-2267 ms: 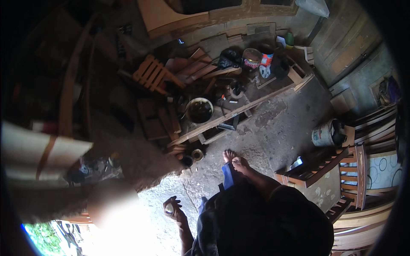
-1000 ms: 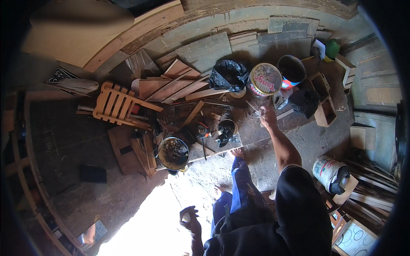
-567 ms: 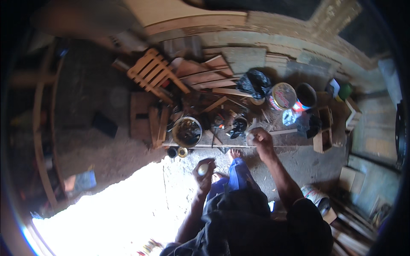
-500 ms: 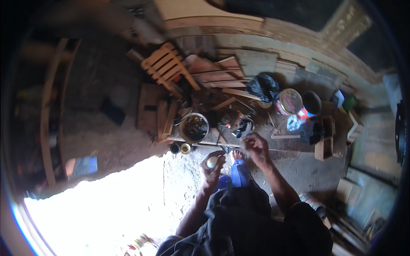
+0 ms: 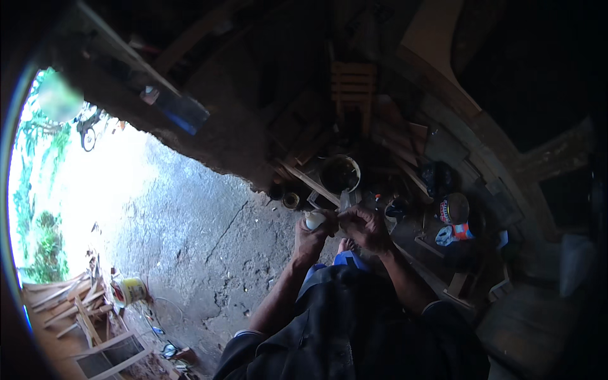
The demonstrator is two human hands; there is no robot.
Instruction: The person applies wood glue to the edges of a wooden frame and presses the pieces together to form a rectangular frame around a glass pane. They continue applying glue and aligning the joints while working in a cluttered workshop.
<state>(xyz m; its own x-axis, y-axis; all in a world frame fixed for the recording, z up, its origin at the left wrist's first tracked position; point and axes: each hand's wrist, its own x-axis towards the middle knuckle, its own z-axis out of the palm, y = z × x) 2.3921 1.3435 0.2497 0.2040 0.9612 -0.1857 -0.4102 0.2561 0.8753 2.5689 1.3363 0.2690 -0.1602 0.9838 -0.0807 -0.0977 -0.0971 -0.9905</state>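
Note:
My left hand (image 5: 309,239) is closed around a small white bottle (image 5: 313,220), whose rounded pale end shows above the fingers. Close beside it, my right hand (image 5: 367,229) has its fingers drawn together in a pinch, nearly touching the left fingertips. What the right fingers hold is too dark and small to make out. Just beyond the hands shows a pale, translucent strip (image 5: 345,200), and I cannot tell whether it touches the right hand. A round bucket (image 5: 358,174) with dark contents stands past it.
A wooden slatted chair (image 5: 354,82) stands at the back. Tins (image 5: 291,201) sit left of the bucket. Paint tubs (image 5: 454,209) and a black plastic bag (image 5: 437,177) lie to the right. Scrap wood (image 5: 79,310) and a yellow-white bucket (image 5: 131,290) are at the lower left.
My view has swung left, bringing in the bright ground outside. My right hand has come in from the right, close beside the left, which still grips the white bottle.

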